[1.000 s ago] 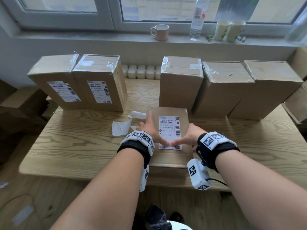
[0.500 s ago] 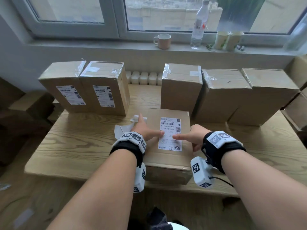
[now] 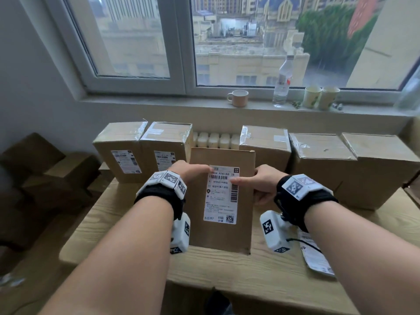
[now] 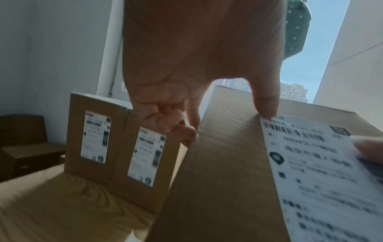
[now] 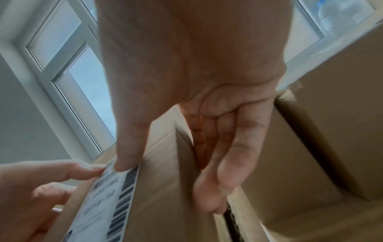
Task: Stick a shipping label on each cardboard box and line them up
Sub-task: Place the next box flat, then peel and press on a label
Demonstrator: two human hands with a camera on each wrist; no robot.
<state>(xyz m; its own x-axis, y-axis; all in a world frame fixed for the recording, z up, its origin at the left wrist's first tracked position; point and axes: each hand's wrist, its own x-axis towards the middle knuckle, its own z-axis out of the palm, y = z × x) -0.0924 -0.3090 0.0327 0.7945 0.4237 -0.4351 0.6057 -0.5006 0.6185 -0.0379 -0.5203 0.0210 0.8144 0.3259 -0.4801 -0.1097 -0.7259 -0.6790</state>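
I hold a brown cardboard box [image 3: 223, 235] upright on the wooden table [image 3: 122, 226], its white shipping label [image 3: 221, 196] facing me. My left hand [image 3: 193, 169] grips the box's left edge, thumb on the label's top left corner [image 4: 267, 117]. On the right edge my right hand [image 3: 260, 184] grips, its thumb pressing the label near the barcode [image 5: 126, 176]. Two labelled boxes [image 3: 120, 153] [image 3: 167, 142] stand side by side at the back left. Three unlabelled boxes [image 3: 264, 142] [image 3: 322, 155] [image 3: 384, 160] stand at the back right.
More label sheets [image 3: 316, 258] lie near the table's front right edge under my right forearm. A mug [image 3: 237, 98], a water bottle [image 3: 283, 80] and two paper cups [image 3: 320, 97] stand on the windowsill. Cardboard boxes [image 3: 34, 171] sit on the floor at the left.
The box lay flat while both thumbs smoothed the label. It now stands upright, gripped on both sides, and my view has tilted up toward the window.
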